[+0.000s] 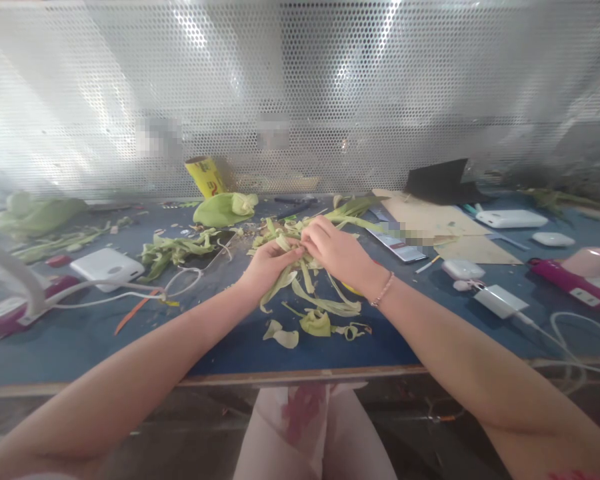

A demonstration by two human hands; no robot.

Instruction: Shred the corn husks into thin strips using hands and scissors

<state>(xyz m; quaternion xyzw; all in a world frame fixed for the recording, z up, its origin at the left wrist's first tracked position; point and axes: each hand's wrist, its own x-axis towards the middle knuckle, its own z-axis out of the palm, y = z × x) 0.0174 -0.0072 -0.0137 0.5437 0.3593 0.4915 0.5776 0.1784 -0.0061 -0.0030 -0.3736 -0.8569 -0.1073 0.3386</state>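
Over the middle of the blue table, my left hand and my right hand meet on a bunch of pale green leaf strips. Both hands are closed on the strips, the right one pinching at the top of the bunch. Loose ends hang down below my hands, and torn pieces lie on the table just in front. More long green leaves stretch away behind my right hand.
A green leaf bundle and a yellow roll sit at the back. At left lie green scraps, a white power bank with cable and a pink device. Phone, cardboard, chargers lie right. Perforated metal wall behind.
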